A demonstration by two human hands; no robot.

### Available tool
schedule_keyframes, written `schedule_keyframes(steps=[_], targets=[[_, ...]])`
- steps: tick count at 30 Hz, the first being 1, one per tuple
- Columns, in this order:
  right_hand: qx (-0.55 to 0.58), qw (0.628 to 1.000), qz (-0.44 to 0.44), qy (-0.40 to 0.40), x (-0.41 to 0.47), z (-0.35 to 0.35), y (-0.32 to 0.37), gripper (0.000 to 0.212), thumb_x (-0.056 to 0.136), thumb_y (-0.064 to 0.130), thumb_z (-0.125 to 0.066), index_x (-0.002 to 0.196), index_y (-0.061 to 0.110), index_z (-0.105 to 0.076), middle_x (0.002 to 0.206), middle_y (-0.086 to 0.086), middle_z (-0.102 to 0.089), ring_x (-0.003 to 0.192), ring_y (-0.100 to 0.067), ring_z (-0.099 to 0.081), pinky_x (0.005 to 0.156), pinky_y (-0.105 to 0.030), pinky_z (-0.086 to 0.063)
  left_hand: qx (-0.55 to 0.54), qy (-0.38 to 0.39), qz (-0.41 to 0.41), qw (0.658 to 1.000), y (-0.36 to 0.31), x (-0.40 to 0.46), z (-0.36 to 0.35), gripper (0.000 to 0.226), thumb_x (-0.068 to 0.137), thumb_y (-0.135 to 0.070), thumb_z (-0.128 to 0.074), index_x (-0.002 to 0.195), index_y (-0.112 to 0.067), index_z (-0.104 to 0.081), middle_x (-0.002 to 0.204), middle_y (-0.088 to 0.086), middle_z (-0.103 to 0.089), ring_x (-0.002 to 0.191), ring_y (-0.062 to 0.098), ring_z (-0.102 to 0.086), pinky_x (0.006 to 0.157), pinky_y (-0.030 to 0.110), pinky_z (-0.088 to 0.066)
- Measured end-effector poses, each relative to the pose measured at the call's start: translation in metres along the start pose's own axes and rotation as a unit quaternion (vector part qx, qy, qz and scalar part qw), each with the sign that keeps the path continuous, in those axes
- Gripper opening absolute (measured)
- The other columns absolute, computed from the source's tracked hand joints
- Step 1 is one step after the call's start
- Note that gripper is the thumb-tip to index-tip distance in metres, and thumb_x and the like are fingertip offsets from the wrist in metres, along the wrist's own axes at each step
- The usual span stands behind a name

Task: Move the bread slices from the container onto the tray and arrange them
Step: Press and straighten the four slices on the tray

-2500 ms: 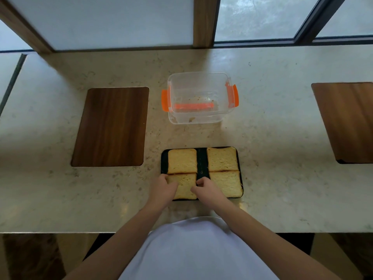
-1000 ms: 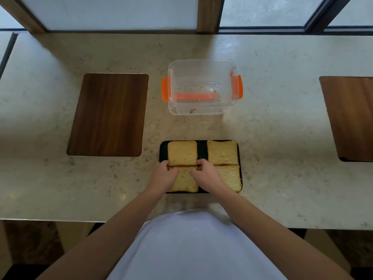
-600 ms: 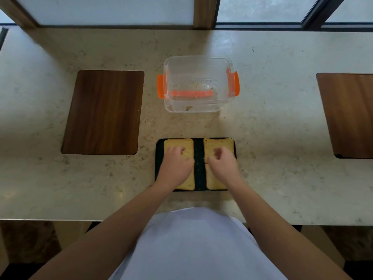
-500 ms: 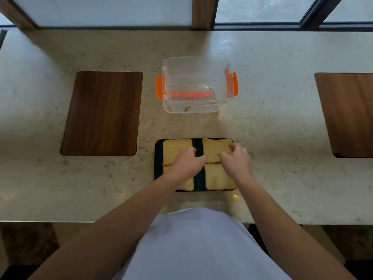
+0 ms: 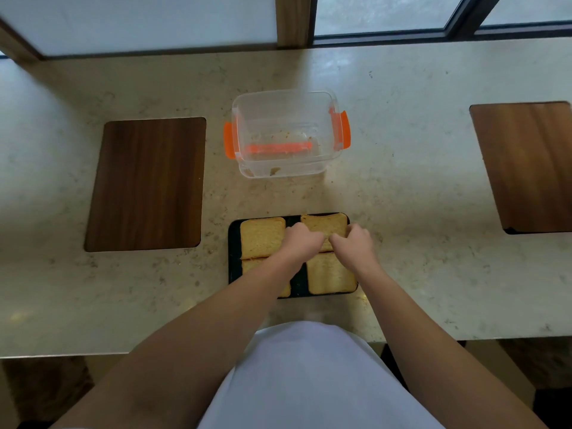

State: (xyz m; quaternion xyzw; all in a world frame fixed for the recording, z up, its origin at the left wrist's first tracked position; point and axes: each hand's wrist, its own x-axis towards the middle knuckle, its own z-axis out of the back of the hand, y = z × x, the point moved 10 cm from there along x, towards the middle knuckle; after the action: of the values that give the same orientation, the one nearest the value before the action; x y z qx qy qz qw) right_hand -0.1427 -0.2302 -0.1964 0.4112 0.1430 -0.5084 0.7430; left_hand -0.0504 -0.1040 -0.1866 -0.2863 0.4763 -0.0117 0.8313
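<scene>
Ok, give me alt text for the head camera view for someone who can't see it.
Both hands, left hand and right hand, rest on the far right bread slice of four on a black tray at the near edge of a pale counter. Behind it stands a clear container holding only crumbs, with wooden boards on both sides.

Change log, vs. earlier frames:
- Left hand (image 5: pixel 301 243) & right hand (image 5: pixel 353 244): moved from near-left bread slice (image 5: pixel 280 289) (2.5 s ago) to far-right bread slice (image 5: pixel 325 227); both now curled on its near edge.
- Near-left slice: was under both hands, now only crossed by left forearm.
- Near-right slice (image 5: pixel 331 274): covered 0.6 s ago, now exposed.
</scene>
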Motion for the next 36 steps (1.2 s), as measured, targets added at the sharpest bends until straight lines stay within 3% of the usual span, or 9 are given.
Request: schedule_keyframes(steps=[3, 7, 14, 18, 21, 25, 28, 31, 36], targets=[[0.014, 1.0, 0.006, 0.007, 0.001, 0.0, 0.0, 0.068, 0.086, 0.032, -0.055, 0.145, 0.003, -0.041, 0.143, -0.017, -0.047, 0.128, -0.033, -0.047, 0.102, -0.052, -0.046, -0.002, -0.012, -0.003, 1.0, 0.002, 0.003, 0.001, 0.049, 0.09, -0.023, -0.054, 0.132, 0.001, -0.045, 0.105, 0.005, -0.056, 0.073, 0.011, -0.049, 0.055, 0.026, -0.04], [0.025, 1.0, 0.014, 0.012, 0.002, -0.003, 0.002, 0.062, 0.085, 0.032, -0.056, 0.141, 0.006, -0.046, 0.139, -0.014, -0.051, 0.123, -0.028, -0.051, 0.099, -0.045, -0.047, -0.002, -0.014, -0.007, 1.0, 0.007, 0.003, 0.004, 0.059, 0.09, -0.028, -0.055, 0.14, -0.001, -0.038, 0.138, 0.016, -0.047, 0.103, 0.024, -0.056, 0.071, 0.031, -0.046], [0.02, 0.999, 0.035, 0.02, 0.001, -0.011, 0.01, 0.051, 0.084, 0.03, -0.057, 0.129, 0.007, -0.054, 0.127, -0.011, -0.056, 0.099, -0.019, -0.051, 0.076, -0.031, -0.041, 0.015, -0.029, -0.012, 0.999, 0.014, 0.003, 0.014, 0.061, 0.089, -0.031, -0.055, 0.139, 0.0, -0.039, 0.138, 0.016, -0.044, 0.094, 0.02, -0.055, 0.061, 0.028, -0.04], [0.021, 0.999, 0.037, 0.02, 0.004, -0.011, 0.011, 0.057, 0.084, 0.029, -0.057, 0.136, 0.005, -0.051, 0.131, -0.012, -0.056, 0.1, -0.019, -0.052, 0.078, -0.03, -0.041, 0.038, -0.021, -0.008, 0.999, 0.012, 0.0, 0.014, 0.068, 0.09, -0.031, -0.055, 0.146, 0.001, -0.031, 0.151, 0.017, -0.032, 0.119, 0.029, -0.049, 0.081, 0.034, -0.045], [0.03, 0.998, 0.048, 0.017, 0.002, -0.008, 0.011, 0.056, 0.086, 0.026, -0.057, 0.138, 0.005, -0.05, 0.132, -0.012, -0.057, 0.092, -0.015, -0.053, 0.073, -0.029, -0.045, 0.051, -0.015, -0.005, 0.999, 0.009, -0.004, 0.014, 0.065, 0.088, -0.031, -0.055, 0.142, 0.001, -0.036, 0.146, 0.018, -0.037, 0.111, 0.029, -0.053, 0.09, 0.043, -0.05], [0.052, 0.997, 0.055, 0.011, -0.011, 0.004, -0.004, 0.057, 0.089, 0.024, -0.058, 0.141, 0.004, -0.047, 0.138, -0.012, -0.056, 0.12, -0.025, -0.056, 0.091, -0.035, -0.046, 0.058, -0.053, -0.054, 0.995, 0.006, -0.017, 0.021, 0.058, 0.084, -0.034, -0.053, 0.128, 0.003, -0.048, 0.133, 0.02, -0.048, 0.108, 0.035, -0.055, 0.083, 0.044, -0.051], [0.065, 0.997, 0.039, 0.026, -0.023, 0.008, -0.027, 0.058, 0.09, 0.025, -0.059, 0.144, 0.007, -0.046, 0.125, -0.006, -0.059, 0.098, -0.013, -0.061, 0.079, -0.03, -0.047, 0.02, -0.015, -0.057, 0.998, 0.023, -0.029, 0.009, 0.066, 0.085, -0.034, -0.053, 0.143, -0.006, -0.039, 0.134, 0.016, -0.049, 0.108, 0.029, -0.058, 0.083, 0.042, -0.053], [0.065, 0.997, 0.019, 0.046, -0.034, 0.006, -0.045, 0.055, 0.09, 0.026, -0.059, 0.141, 0.009, -0.049, 0.123, -0.003, -0.062, 0.094, -0.013, -0.058, 0.077, -0.033, -0.048, -0.035, 0.028, -0.036, 0.998, 0.045, -0.039, -0.007, 0.05, 0.086, -0.033, -0.054, 0.133, -0.016, -0.05, 0.132, 0.006, -0.051, 0.087, 0.011, -0.057, 0.065, 0.028, -0.045], [0.052, 0.998, 0.01, 0.043, -0.042, 0.001, -0.055, 0.054, 0.089, 0.027, -0.059, 0.139, 0.011, -0.05, 0.087, 0.013, -0.054, 0.07, 0.001, -0.05, 0.063, -0.026, -0.045, -0.036, 0.057, -0.004, 0.998, 0.069, -0.041, -0.022, 0.07, 0.088, -0.034, -0.055, 0.149, -0.011, -0.034, 0.148, 0.006, -0.043, 0.124, 0.019, -0.045, 0.086, 0.032, -0.035]])
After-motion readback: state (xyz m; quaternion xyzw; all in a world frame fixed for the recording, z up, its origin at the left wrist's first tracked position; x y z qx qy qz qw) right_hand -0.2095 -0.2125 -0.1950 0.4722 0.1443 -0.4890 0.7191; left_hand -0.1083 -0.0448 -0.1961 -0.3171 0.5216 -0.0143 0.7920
